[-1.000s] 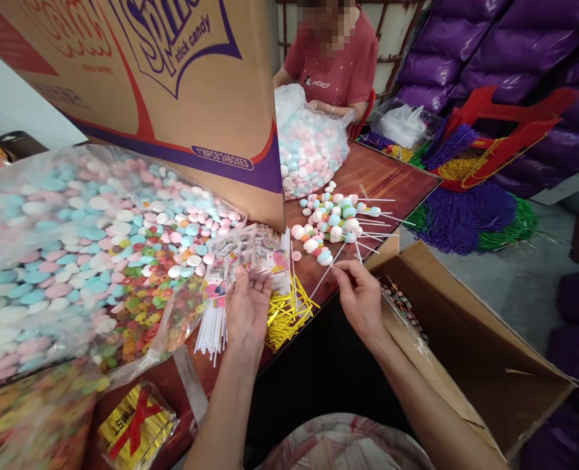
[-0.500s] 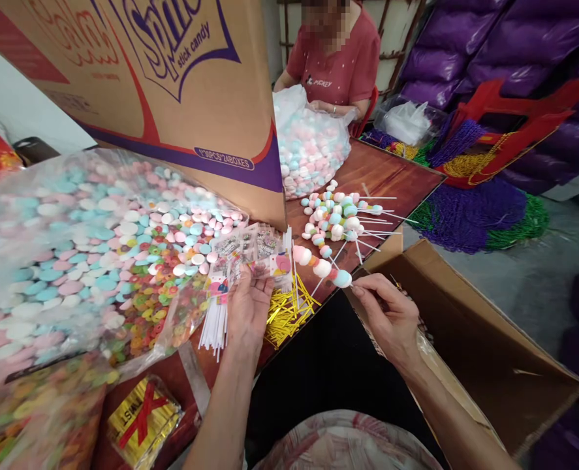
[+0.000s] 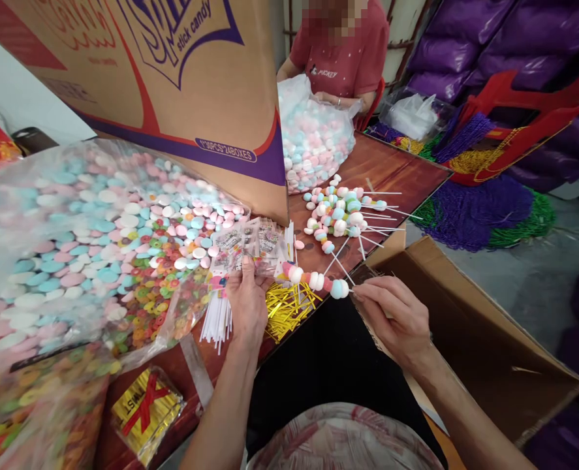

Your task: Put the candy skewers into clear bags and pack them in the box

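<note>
My right hand (image 3: 391,316) pinches the bare end of a candy skewer (image 3: 316,281), strung with pink, white, orange and blue sweets. The skewer points left, its pink tip at the edge of a small clear printed bag (image 3: 266,265). My left hand (image 3: 249,303) has that bag between thumb and fingers. More printed bags (image 3: 260,236) lie just beyond it. White sticks (image 3: 215,320) stick out to the left of my left hand. Gold twist ties (image 3: 292,307) are heaped under the skewer. Finished candy skewers (image 3: 341,212) lie piled farther back on the table.
An open bag of pastel sweets and ring gummies (image 3: 88,241) covers the left side. A tall carton (image 3: 181,98) stands behind it. A co-worker (image 3: 338,59) sits across, behind another sweets bag (image 3: 313,143). An open cardboard box (image 3: 485,326) is at my right; a twist-tie packet (image 3: 147,414) lies front left.
The candy skewer has swung lower and left, so its tip now meets the printed bag's edge. My right hand has shifted slightly right and down. The view has moved a little.
</note>
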A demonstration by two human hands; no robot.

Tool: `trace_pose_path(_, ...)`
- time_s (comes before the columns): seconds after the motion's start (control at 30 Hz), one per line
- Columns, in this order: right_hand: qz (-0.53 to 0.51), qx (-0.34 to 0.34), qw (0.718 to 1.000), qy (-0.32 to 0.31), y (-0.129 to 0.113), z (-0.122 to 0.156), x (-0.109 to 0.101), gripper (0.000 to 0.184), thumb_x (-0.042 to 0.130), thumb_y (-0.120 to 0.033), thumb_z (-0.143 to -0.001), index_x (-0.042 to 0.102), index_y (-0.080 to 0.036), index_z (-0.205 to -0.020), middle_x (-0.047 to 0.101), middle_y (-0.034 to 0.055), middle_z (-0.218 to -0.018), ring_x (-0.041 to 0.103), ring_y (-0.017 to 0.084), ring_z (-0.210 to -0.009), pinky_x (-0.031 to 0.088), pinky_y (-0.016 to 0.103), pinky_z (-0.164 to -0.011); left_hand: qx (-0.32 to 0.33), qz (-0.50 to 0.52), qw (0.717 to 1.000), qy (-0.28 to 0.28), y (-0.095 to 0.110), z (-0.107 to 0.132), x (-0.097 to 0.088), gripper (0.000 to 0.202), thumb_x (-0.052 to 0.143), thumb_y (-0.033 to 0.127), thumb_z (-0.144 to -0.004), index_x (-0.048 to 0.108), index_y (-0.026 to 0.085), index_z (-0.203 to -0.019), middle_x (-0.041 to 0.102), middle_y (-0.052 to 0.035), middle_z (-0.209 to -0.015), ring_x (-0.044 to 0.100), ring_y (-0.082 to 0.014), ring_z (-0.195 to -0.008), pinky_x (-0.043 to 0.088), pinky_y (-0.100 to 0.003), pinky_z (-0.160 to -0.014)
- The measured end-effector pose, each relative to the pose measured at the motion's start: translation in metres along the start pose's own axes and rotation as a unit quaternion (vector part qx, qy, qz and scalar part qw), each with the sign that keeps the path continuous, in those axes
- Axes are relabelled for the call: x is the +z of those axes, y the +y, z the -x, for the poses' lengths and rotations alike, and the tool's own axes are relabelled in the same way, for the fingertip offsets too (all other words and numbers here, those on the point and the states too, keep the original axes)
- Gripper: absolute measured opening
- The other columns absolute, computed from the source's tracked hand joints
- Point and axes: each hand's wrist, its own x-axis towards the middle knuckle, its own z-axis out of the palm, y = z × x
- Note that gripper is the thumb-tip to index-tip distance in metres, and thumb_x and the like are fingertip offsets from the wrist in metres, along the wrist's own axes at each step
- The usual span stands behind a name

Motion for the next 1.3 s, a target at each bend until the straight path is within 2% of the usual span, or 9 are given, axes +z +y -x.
trace_pose_path(0.13, -0.054, 0.061, 0.997, 0.002, -0.004, 0.000, 0.006, 0.016, 0.063, -0.006, -0.087, 0.068, -0.020, -0.094, 0.066, 0.0056, -0.087, 0.063, 0.017, -0.079, 0.050, 0.031, -0.071, 0.021, -0.036, 0.998, -0.045, 0.000, -0.002, -0.001, 0.038, 0.080, 0.047, -0.068, 0.062, 0.016, -0.081, 0.071, -0.0004, -0.074, 0.068, -0.0117, -0.065, 0.052, -0.023, -0.065)
trace_pose_path(0.3, -0.103, 0.102, 0.989, -0.014, -0.006, 0.000, 0.012, 0.013, 0.062, -0.010, -0.088, 0.069, -0.020, -0.092, 0.066, 0.0035, -0.085, 0.063, 0.016, -0.076, 0.049, 0.028, -0.066, -0.047, -0.047, 0.996, -0.059, 0.002, -0.008, -0.005, 0.041, 0.083, 0.047, -0.064, 0.060, 0.015, -0.077, 0.068, 0.0008, -0.067, 0.066, -0.0112, -0.058, 0.053, -0.022, -0.058)
trace_pose_path(0.47, 0.002, 0.041, 0.999, 0.020, -0.002, 0.000, 0.010, 0.013, 0.064, -0.009, -0.086, 0.069, -0.020, -0.090, 0.067, 0.0047, -0.085, 0.062, 0.017, -0.076, 0.048, 0.031, -0.069, -0.115, -0.091, 0.985, -0.095, 0.009, -0.015, -0.010, 0.041, 0.084, 0.045, -0.064, 0.059, 0.015, -0.078, 0.068, -0.0012, -0.064, 0.064, -0.0115, -0.053, 0.052, -0.022, -0.053)
trace_pose_path(0.57, 0.019, 0.016, 0.999, 0.026, -0.003, 0.002, 0.011, 0.017, 0.064, -0.007, -0.085, 0.069, -0.020, -0.093, 0.067, 0.0052, -0.086, 0.061, 0.017, -0.077, 0.047, 0.031, -0.070, -0.097, -0.110, 0.985, -0.089, 0.007, -0.011, -0.007, 0.041, 0.082, 0.047, -0.065, 0.060, 0.014, -0.078, 0.069, -0.0032, -0.066, 0.065, -0.0117, -0.053, 0.052, -0.021, -0.054)
trace_pose_path(0.83, -0.133, 0.208, 0.969, -0.006, -0.016, 0.009, 0.026, 0.010, 0.060, -0.018, -0.091, 0.069, -0.021, -0.085, 0.058, 0.0006, -0.076, 0.053, 0.013, -0.064, 0.040, 0.026, -0.054, -0.029, -0.052, 0.996, -0.062, -0.009, 0.004, 0.008, 0.041, 0.073, 0.054, -0.073, 0.059, 0.016, -0.080, 0.071, -0.0041, -0.073, 0.071, -0.0176, -0.071, 0.055, -0.030, -0.071)
trace_pose_path(1.03, -0.082, 0.179, 0.980, -0.013, -0.018, 0.016, 0.036, 0.014, 0.057, -0.020, -0.093, 0.071, -0.021, -0.094, 0.052, 0.0006, -0.074, 0.049, 0.013, -0.064, 0.040, 0.027, -0.058, -0.052, -0.037, 0.988, -0.138, -0.016, 0.015, 0.013, 0.036, 0.075, 0.048, -0.076, 0.059, 0.017, -0.088, 0.072, -0.0059, -0.082, 0.072, -0.0206, -0.088, 0.055, -0.033, -0.081)
trace_pose_path(1.13, -0.053, 0.157, 0.986, -0.023, -0.023, 0.016, 0.041, 0.018, 0.054, -0.020, -0.094, 0.072, -0.020, -0.098, 0.049, 0.0004, -0.071, 0.047, 0.012, -0.061, 0.039, 0.026, -0.057, -0.056, -0.031, 0.988, -0.138, -0.023, 0.024, 0.018, 0.035, 0.075, 0.046, -0.076, 0.059, 0.018, -0.091, 0.073, -0.0064, -0.087, 0.072, -0.0209, -0.091, 0.055, -0.033, -0.082)
trace_pose_path(1.23, -0.096, 0.189, 0.976, -0.050, -0.027, 0.012, 0.040, 0.020, 0.053, -0.022, -0.094, 0.073, -0.020, -0.095, 0.049, 0.0004, -0.070, 0.047, 0.012, -0.061, 0.038, 0.026, -0.056, -0.071, -0.017, 0.988, -0.139, -0.027, 0.028, 0.020, 0.033, 0.075, 0.044, -0.077, 0.058, 0.019, -0.091, 0.073, -0.0059, -0.088, 0.072, -0.0218, -0.095, 0.055, -0.033, -0.083)
trace_pose_path(1.3, -0.170, 0.249, 0.951, -0.072, -0.029, 0.010, 0.037, 0.019, 0.055, -0.024, -0.092, 0.073, -0.020, -0.090, 0.053, 0.0008, -0.071, 0.050, 0.013, -0.064, 0.040, 0.025, -0.058, -0.086, -0.006, 0.985, -0.151, -0.026, 0.028, 0.019, 0.033, 0.075, 0.043, -0.077, 0.058, 0.018, -0.089, 0.073, -0.0067, -0.089, 0.071, -0.0228, -0.097, 0.055, -0.033, -0.082)
